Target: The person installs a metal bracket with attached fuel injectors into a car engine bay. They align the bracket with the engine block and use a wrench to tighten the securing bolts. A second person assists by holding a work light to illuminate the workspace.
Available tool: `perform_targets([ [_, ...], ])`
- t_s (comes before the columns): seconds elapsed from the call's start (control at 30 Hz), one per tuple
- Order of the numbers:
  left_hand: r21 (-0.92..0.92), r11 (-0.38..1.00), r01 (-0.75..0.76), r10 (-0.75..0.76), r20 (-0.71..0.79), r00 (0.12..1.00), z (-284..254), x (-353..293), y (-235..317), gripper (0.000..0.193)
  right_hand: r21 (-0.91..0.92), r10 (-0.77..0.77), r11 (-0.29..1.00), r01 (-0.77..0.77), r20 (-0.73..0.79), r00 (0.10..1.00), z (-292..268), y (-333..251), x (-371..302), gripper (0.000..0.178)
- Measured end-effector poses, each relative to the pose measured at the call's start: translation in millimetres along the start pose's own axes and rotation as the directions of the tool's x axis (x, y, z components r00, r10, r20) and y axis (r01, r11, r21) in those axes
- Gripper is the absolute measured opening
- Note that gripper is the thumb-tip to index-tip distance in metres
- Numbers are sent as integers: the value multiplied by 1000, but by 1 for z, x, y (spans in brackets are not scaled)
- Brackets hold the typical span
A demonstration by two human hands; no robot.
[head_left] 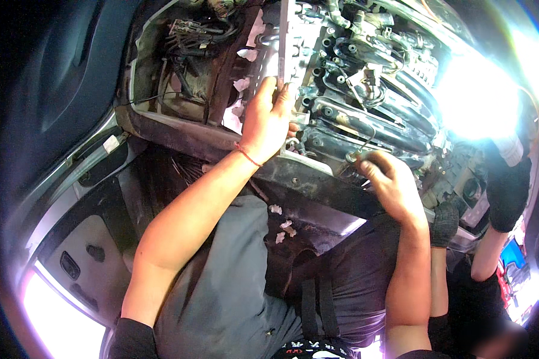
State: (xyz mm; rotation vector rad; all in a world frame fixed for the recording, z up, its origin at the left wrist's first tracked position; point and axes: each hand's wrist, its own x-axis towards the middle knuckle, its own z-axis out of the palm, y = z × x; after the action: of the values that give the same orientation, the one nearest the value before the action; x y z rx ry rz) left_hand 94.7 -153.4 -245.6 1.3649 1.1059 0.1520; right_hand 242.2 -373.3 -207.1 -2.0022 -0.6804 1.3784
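My left hand (pixel 265 127) is closed round the lower part of a long, thin straight metal bar (pixel 283 45). This bar stretches away across the engine, along the edge of the brightly lit metal surface. My right hand (pixel 390 179) is pinched on a small thin metal tool (pixel 352 157), just at the near edge of the black ribbed engine part (pixel 371 122). A slim bent strip or rod rises beside its fingertips; its exact kind is hard to make out. Glare washes out much of the surface by the bar.
A co-worker at the right has dark-gloved hands (pixel 445 224), one close to a glaring lamp (pixel 479 99). Wiring (pixel 191 36) lies in the bay's left side. The car's front frame (pixel 185 134) crosses before me. White paper scraps (pixel 287 227) lie below, near my knees.
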Motion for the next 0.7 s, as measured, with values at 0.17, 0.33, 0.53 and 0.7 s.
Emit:
perform_targets([
  [0.17, 130, 991, -23, 24, -9, 1000, 2, 3, 4, 20, 225, 79, 972, -61, -71, 994, 4, 25, 12, 23],
  [0.33, 271, 962, -28, 35, -21, 999, 1, 9, 0, 21, 409, 116, 909, -80, -66, 991, 4, 27, 17, 28],
  [0.53, 259, 965, 35, -44, 30, 999, 4, 13, 3, 24, 457, 141, 881, -120, -12, 990, 3, 26, 20, 23],
  [0.7, 221, 971, 97, -116, 75, 990, 4, 24, 6, 25, 215, 91, 973, -87, -9, 996, 3, 8, 13, 28],
])
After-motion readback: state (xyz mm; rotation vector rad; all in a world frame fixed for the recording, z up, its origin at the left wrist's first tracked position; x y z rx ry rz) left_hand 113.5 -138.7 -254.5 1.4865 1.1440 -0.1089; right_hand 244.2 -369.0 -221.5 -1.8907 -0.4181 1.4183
